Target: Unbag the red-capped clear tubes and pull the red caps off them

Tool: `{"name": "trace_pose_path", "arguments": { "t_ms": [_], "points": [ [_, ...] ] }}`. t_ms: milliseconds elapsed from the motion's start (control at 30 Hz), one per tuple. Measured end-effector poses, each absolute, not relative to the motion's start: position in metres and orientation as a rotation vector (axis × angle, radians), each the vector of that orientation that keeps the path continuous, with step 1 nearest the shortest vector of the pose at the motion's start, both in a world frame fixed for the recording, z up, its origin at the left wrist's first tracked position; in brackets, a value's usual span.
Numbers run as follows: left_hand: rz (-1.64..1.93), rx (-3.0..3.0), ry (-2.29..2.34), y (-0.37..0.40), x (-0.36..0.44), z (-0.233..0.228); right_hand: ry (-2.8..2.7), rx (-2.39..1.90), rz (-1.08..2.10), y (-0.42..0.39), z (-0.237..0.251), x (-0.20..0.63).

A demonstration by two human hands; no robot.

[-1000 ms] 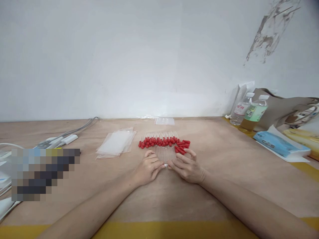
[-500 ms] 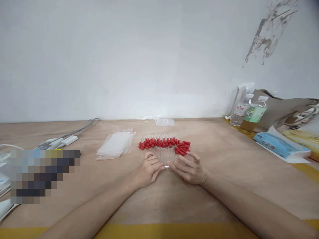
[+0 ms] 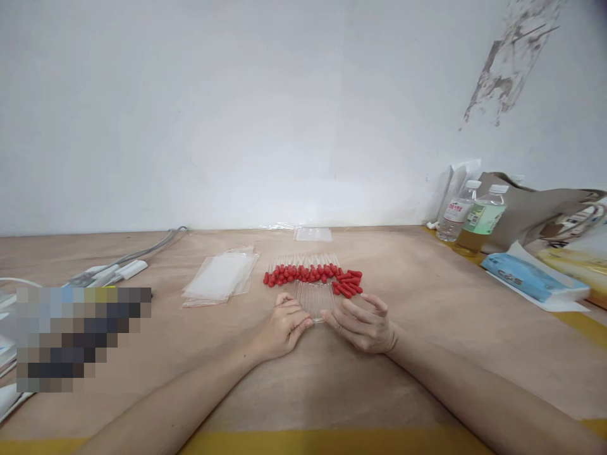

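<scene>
A flat row of thin clear tubes [image 3: 315, 299] lies on the table between my hands. My left hand [image 3: 284, 325] is curled with its thumb and fingers closed at the near left end of the row. From the other side my right hand [image 3: 363, 325] pinches at the near right end, its upper fingers loosely bent and raised. Just beyond are several droppers with red rubber bulbs [image 3: 303, 273], their clear tips pointing to the wall. Loose red bulbs [image 3: 348, 284] are heaped at the right, close to my right fingers.
Left of the droppers lies a stack of clear plastic bags [image 3: 213, 278]; another bag [image 3: 313, 234] is by the wall. Cables [image 3: 142, 249] and a blurred patch occupy the far left. Two bottles [image 3: 481, 218], a blue tissue pack [image 3: 531, 278] and a grey bag [image 3: 535, 202] stand right.
My right hand has shifted very slightly right and its upper fingers have opened a little. My left hand stays at the tubes, and the view has tilted slightly.
</scene>
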State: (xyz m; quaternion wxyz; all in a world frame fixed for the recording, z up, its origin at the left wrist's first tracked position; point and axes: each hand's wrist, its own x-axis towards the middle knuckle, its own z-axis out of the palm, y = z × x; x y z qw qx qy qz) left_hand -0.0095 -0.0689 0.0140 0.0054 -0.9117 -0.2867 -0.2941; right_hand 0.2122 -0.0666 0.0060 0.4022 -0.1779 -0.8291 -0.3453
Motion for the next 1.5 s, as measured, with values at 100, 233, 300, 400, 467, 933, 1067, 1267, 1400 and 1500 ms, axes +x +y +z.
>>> {"name": "trace_pose_path", "arguments": {
  "t_ms": [100,233,300,400,467,933,1067,1267,1400,1500],
  "points": [
    [-0.924,-2.859,-0.907,-0.069,-0.009,0.014,-2.073,-0.459,-0.907,-0.066,0.008,0.213],
    [-0.923,-2.844,-0.918,-0.069,-0.009,0.014,-2.032,-0.451,-0.996,-0.065,0.008,0.216],
    [-0.935,-2.828,-0.946,-0.066,-0.012,0.014,-2.017,-0.488,-0.999,-0.061,0.007,0.220],
    [-1.035,-2.731,-1.151,-0.059,-0.021,0.012,-1.927,-0.680,-0.876,-0.048,0.007,0.229],
    [-1.143,-2.615,-1.330,-0.054,-0.027,0.010,-1.838,-0.847,-0.641,-0.035,0.006,0.235],
    [-1.167,-2.489,-1.557,-0.042,-0.029,0.000,-1.439,-1.335,0.408,0.019,-0.010,0.253],
    [-1.165,-2.499,-1.557,-0.042,-0.025,0.002,-1.487,-1.317,0.440,0.016,-0.011,0.251],
    [-1.190,-2.619,-1.599,-0.049,-0.021,0.011,-1.584,-1.334,0.361,0.022,-0.016,0.254],
    [-1.267,-2.688,-1.622,-0.046,-0.026,0.008,-1.552,-1.325,0.304,0.020,-0.016,0.254],
    [-1.332,-2.722,-1.663,-0.040,-0.030,0.002,-1.522,-1.348,0.225,0.017,-0.011,0.255]
  ]
}}
